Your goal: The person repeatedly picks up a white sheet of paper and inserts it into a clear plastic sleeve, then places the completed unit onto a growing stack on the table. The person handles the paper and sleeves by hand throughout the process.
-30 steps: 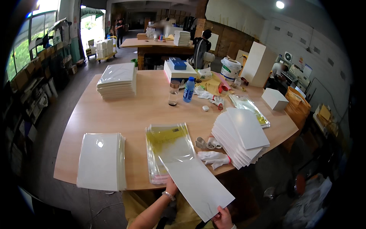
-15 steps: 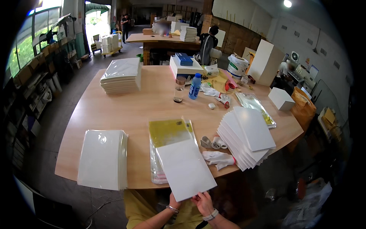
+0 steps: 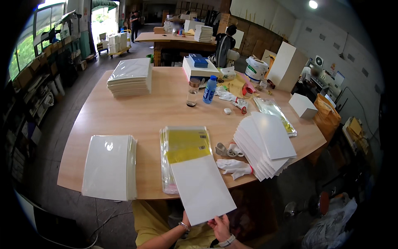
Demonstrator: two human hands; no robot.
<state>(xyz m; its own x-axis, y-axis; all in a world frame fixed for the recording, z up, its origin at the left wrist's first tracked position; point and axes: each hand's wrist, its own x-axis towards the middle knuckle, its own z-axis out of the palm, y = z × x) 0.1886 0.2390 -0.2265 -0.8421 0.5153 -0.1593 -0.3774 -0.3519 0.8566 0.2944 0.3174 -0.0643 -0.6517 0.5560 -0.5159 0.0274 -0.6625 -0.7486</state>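
A flat white board (image 3: 202, 189) slants over the table's front edge, its near end between my hands. My left hand (image 3: 185, 219) holds the near left corner from beneath, its fingers mostly hidden. At the near edge, my right hand (image 3: 219, 225) pinches the board with the thumb on top. The board's far end lies over a pile of clear plastic sleeves (image 3: 182, 135) with yellow showing through; whether that end is inside a sleeve I cannot tell. To the right is a fanned pile of white boards (image 3: 271, 137). White gloves (image 3: 235, 167) lie between the piles.
Wrapped white stacks stand at front left (image 3: 107, 166) and far left (image 3: 129, 76). A glass (image 3: 192, 92), a blue bottle (image 3: 210, 89), a white bucket (image 3: 256, 68) and more clear sleeves (image 3: 275, 115) occupy the far and right side. A red-topped stool (image 3: 323, 203) is at right.
The board's near end has shifted slightly toward me, and a yellow sleeve layer now lines up with its far edge. Both hands keep their hold. The view has tilted slightly.
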